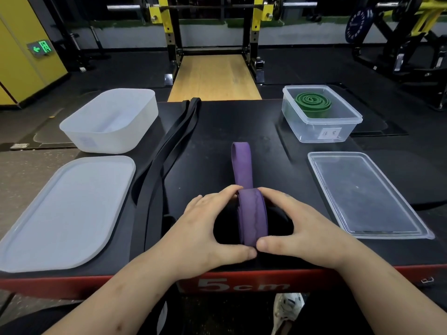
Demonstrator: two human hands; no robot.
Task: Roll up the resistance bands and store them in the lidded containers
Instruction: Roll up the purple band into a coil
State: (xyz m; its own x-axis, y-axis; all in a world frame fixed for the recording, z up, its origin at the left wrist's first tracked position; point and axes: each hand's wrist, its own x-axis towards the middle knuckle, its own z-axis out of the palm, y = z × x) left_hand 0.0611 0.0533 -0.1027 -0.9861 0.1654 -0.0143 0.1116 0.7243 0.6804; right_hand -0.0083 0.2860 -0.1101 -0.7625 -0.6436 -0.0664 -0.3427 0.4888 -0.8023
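A purple resistance band [252, 213] stands on edge as a partly wound roll near the front of the black platform [217, 131], its loose tail running away from me. My left hand [205, 228] grips the roll's left side, thumb at the near edge. My right hand [297, 228] grips the right side the same way. A black band [167, 151] lies unrolled, stretched from the far edge toward me on the left. A rolled green band [313, 102] sits inside the clear container [319, 131] at far right.
A frosted container [96, 136] stands open at far left with its frosted lid [63, 213] lying in front of it. The clear lid [367, 197] lies flat at right. The platform's red front edge [242, 284] is near me. A squat rack stands beyond.
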